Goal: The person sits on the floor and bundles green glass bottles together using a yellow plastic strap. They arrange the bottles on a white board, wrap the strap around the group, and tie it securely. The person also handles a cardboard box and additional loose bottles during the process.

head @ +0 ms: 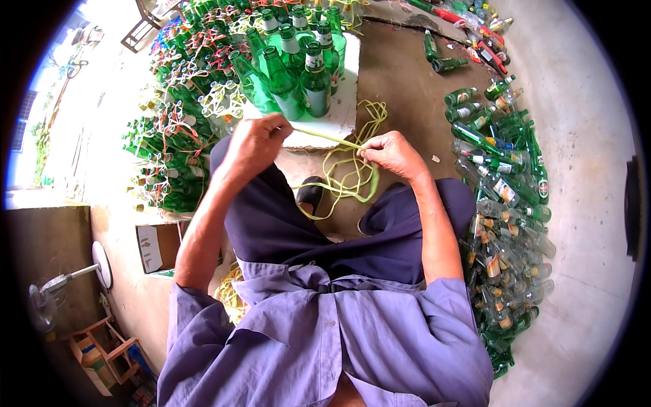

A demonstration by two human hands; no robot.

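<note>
A yellow-green plastic strap (325, 136) is stretched between my two hands, above my knees. My left hand (260, 137) pinches one part of it, close to the front of the bottle group. Further right, my right hand (394, 156) grips the strap between thumb and fingers. Loose loops (351, 184) of the same strap hang below the right hand, in front of my feet. Just beyond my hands, several green glass bottles (316, 84) stand upright in a close group on a white board (347, 102). Some have labels; the two at the near left lean.
Strap-tied bundles of green bottles (188, 91) crowd the left. Loose glass bottles (508, 193) lie piled along the wall at right, with two more green bottles (432, 51) apart on the floor. An open cardboard box (158, 246), a fan (66, 280) and a wooden frame (109, 351) stand at left.
</note>
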